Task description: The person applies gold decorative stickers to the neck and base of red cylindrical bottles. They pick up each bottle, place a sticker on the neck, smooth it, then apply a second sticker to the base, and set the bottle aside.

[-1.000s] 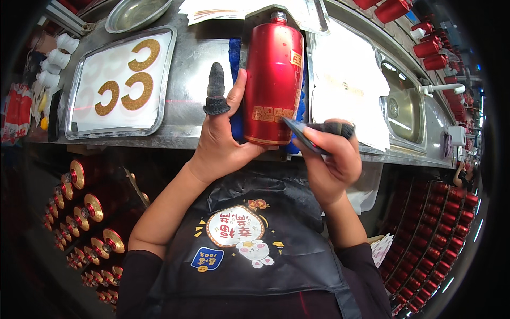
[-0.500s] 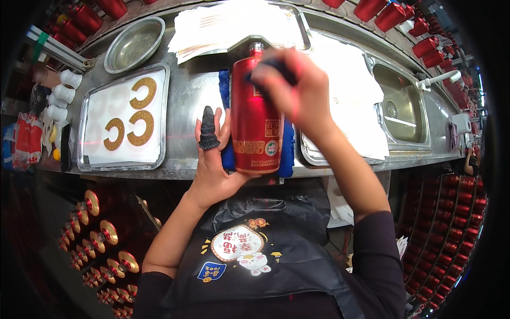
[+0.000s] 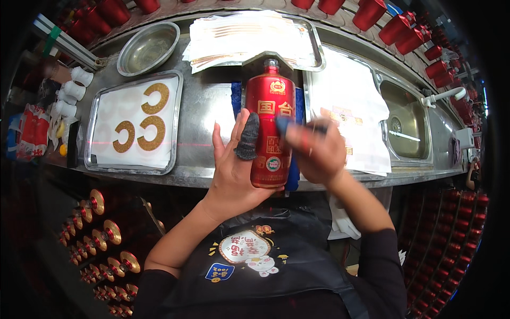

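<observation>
A red bottle [image 3: 270, 122] with gold decoration lies on its back on a blue cloth [image 3: 299, 109], neck away from me, the neck sitting at a notched metal rest [image 3: 288, 59]. My left hand [image 3: 234, 178] steadies its lower left side, the thumb end of the palm at the base. One left finger wears a black ribbed finger cot [image 3: 248, 137]; the other fingers stretch upward. Blurred by motion, my right hand [image 3: 321, 151] is closed on a small dark blue piece [image 3: 282, 126], which is at the bottle's right side. The piece's exact kind is unclear.
Left stands a metal tray [image 3: 175, 133] with gold C-shaped labels [image 3: 151, 133]; behind it is a metal bowl [image 3: 149, 48]. Label sheets [image 3: 239, 40] lie at the back, more sheets [image 3: 345, 95] to the right beside a sink [image 3: 404, 122]. Red bottles [image 3: 396, 29] stand along the back.
My right hand with the dark blue piece has moved from the bottle's upper part down to its lower right side. The bottle has turned, showing its gold front, and my left fingers have shifted against it.
</observation>
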### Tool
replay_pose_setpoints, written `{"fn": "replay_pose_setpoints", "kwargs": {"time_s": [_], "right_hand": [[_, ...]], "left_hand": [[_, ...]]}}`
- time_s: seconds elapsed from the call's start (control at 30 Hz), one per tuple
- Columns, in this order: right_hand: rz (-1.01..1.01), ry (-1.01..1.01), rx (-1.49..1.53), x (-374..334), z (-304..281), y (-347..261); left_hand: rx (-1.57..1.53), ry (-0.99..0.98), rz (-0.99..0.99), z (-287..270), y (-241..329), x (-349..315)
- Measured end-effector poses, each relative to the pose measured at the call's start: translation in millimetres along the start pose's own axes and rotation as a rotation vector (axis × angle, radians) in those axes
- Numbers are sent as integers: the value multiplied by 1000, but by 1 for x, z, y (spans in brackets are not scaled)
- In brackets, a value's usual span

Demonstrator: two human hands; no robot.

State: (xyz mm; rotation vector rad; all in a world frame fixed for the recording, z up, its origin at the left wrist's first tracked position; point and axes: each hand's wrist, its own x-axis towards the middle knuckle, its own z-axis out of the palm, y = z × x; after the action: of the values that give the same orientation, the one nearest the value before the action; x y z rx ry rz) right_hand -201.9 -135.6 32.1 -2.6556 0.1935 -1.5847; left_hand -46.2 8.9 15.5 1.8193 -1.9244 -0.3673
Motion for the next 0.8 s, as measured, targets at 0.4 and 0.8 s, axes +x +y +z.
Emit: {"fn": "replay_pose_setpoints", "kwargs": {"time_s": [0.4,0.8], "right_hand": [[1226,208,497,-31,-18,-73],[1246,79,650,-56,-22,-10]], "left_hand": [[-487,60,35,-2,-30,-9],[-1199,764,-349,-22,-66,94]]}}
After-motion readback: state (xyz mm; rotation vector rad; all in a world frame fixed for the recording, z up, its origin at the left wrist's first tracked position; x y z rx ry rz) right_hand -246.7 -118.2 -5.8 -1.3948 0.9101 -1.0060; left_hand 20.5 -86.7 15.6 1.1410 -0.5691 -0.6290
